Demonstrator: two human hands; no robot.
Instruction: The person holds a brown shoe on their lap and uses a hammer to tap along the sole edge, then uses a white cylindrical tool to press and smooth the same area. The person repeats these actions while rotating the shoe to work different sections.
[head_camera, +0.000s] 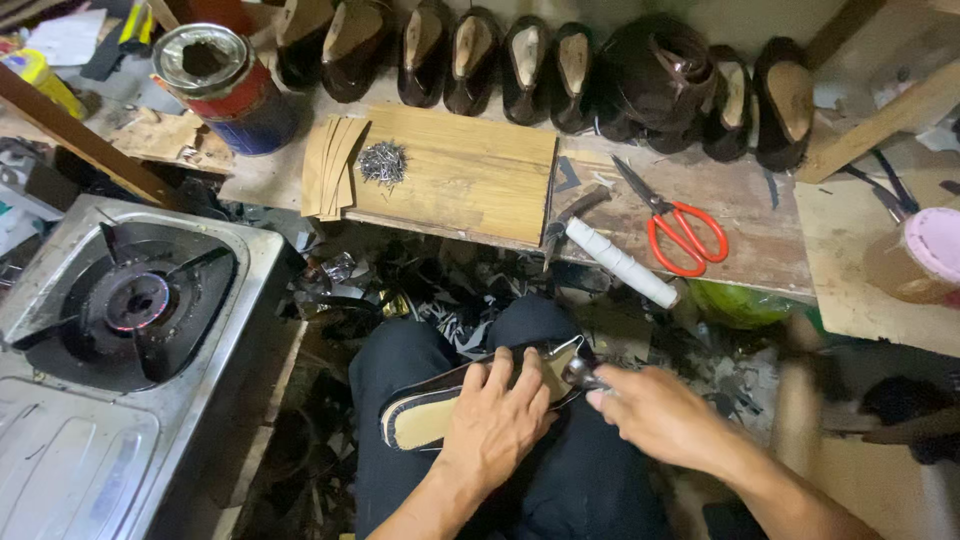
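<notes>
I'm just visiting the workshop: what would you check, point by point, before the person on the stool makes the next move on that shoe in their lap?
1. Dark shoe with tan insole rests steady on the lap: ok.
2. Left hand presses flat on it: ok.
3. Right hand grips a small metal tool at the shoe's end: ok; which tool, cannot tell.
4. Pile of small grey nails sits on the wooden board: ok.
5. Red-handled scissors lie clear of both hands: ok.
6. Gas burner shows no flame: ok.

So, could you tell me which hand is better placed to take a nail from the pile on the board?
Probably the left hand: it only presses the shoe, while the right hand grips a metal tool. The nails lie up-left.
</notes>
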